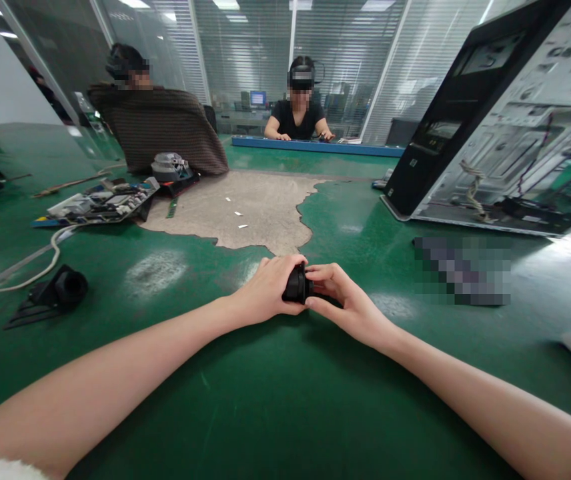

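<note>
A small black cylindrical part [295, 284] is held between my two hands at the middle of the view, just above the green floor. My left hand [268, 288] wraps around its left side, fingers over the top and thumb below. From the right, my right hand [344, 299] grips the part's ringed end between fingertips and thumb. The part lies sideways, its ringed end facing right. My fingers cover much of it, so its exact kind cannot be made out.
An open computer case [470, 133] stands tilted at right. A pixelated flat object [460, 273] lies before it. Left are a black part with a round opening [60, 288], a cable [55, 250] and a circuit board [100, 202]. Two people [298, 113] sit farther back.
</note>
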Demonstrator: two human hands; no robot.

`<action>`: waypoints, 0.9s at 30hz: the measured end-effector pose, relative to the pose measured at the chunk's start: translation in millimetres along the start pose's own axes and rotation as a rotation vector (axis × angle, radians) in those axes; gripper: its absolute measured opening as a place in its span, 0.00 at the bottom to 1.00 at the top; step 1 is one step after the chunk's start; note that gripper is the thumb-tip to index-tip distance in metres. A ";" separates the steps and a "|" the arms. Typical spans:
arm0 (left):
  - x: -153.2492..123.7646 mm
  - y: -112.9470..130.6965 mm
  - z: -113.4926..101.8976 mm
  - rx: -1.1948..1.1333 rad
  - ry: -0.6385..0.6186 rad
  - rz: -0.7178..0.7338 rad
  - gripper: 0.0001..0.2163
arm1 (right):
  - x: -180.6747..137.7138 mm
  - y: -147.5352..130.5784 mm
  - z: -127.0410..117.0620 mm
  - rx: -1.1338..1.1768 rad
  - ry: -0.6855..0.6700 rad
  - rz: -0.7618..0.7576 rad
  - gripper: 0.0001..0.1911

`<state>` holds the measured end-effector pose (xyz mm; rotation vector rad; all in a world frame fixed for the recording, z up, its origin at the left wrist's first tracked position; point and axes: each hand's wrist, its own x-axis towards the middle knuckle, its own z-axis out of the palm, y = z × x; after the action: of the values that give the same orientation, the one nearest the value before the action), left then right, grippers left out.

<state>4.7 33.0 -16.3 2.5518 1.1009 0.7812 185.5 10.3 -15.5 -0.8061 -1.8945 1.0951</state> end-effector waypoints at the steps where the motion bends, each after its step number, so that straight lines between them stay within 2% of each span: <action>1: 0.0 0.3 -0.2 0.002 0.000 0.000 0.26 | 0.1 -0.1 0.7 0.002 0.008 0.012 0.12; 6: -0.2 0.6 -0.3 0.031 0.008 0.011 0.25 | 1.6 -1.0 1.7 0.006 0.039 0.069 0.14; 11: 0.0 -0.7 0.5 0.018 0.023 0.023 0.27 | 0.9 0.8 -8.0 0.001 0.256 0.165 0.16; 13: 0.3 -0.5 0.0 0.017 0.017 0.023 0.27 | 1.3 0.9 -9.8 0.053 0.246 0.216 0.16; 17: -0.2 1.3 -1.4 0.033 0.011 0.025 0.27 | 6.9 -2.9 -4.2 0.147 0.124 0.239 0.16; 24: -3.3 3.2 0.2 0.077 0.021 0.056 0.26 | 14.3 -9.6 4.8 0.083 0.106 0.302 0.14; 27: -4.4 3.2 0.2 0.086 0.022 0.063 0.25 | 7.7 -9.4 9.7 0.027 0.146 0.263 0.13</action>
<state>4.3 27.6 -16.8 2.6674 1.0884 0.7959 172.2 8.7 -7.7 -1.1129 -1.6821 1.1822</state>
